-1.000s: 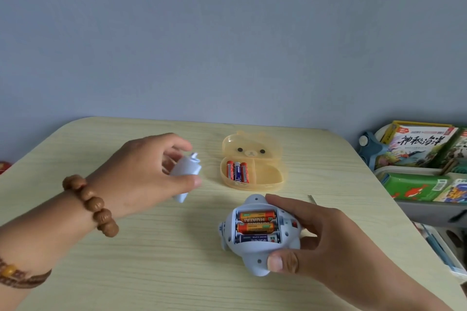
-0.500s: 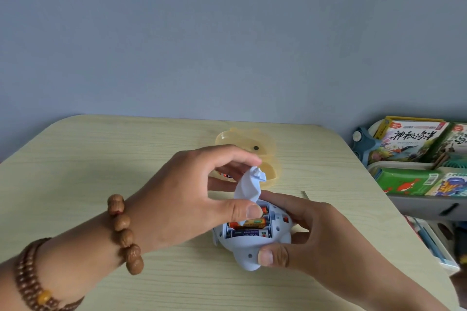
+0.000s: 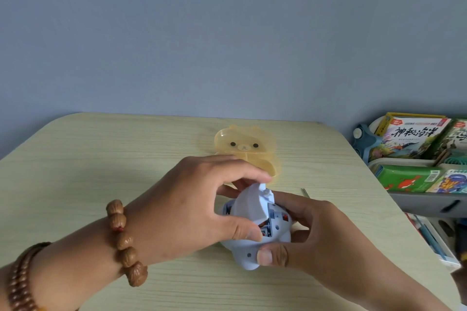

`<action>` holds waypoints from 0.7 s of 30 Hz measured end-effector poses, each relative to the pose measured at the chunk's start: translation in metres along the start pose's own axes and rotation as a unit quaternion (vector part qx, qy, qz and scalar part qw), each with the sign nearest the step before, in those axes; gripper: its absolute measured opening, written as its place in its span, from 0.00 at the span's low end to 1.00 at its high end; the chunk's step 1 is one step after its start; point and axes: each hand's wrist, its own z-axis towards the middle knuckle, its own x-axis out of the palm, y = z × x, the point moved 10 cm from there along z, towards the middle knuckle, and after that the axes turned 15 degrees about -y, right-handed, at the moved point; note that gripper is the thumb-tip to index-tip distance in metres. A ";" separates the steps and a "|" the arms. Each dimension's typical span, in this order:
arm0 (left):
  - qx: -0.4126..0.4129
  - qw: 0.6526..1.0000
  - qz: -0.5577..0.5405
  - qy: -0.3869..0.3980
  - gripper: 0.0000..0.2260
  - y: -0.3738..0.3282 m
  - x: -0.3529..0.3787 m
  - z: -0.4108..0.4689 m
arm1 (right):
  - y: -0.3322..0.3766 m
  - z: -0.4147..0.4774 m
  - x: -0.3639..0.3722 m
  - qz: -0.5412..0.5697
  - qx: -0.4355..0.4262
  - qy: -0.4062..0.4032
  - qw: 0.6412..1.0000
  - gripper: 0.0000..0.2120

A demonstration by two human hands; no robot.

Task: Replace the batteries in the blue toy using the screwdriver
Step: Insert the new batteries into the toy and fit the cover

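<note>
The pale blue toy [image 3: 250, 252] lies belly-up on the wooden table [image 3: 101, 159], and my right hand [image 3: 310, 237] grips it from the right. My left hand [image 3: 192, 207] pinches the blue battery cover [image 3: 252, 203] between thumb and fingers. The cover is tilted and rests over the open battery compartment, hiding most of the batteries; only a sliver of orange shows under its lower edge. The thin metal tip of the screwdriver [image 3: 305, 192] pokes out beyond my right hand; the rest of it is hidden.
A translucent orange bear-shaped box [image 3: 246, 149] lies open just behind my hands, its contents hidden by my left hand. To the right, off the table edge, stands a rack of colourful books [image 3: 414, 154].
My left hand carried the battery cover from the left over to the toy and lowered it onto the battery compartment. My right hand kept holding the toy in place.
</note>
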 end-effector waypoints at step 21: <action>-0.042 0.999 0.001 0.013 0.26 0.012 0.006 -0.003 | 0.005 -0.002 0.000 0.011 0.020 -0.006 1.000 0.26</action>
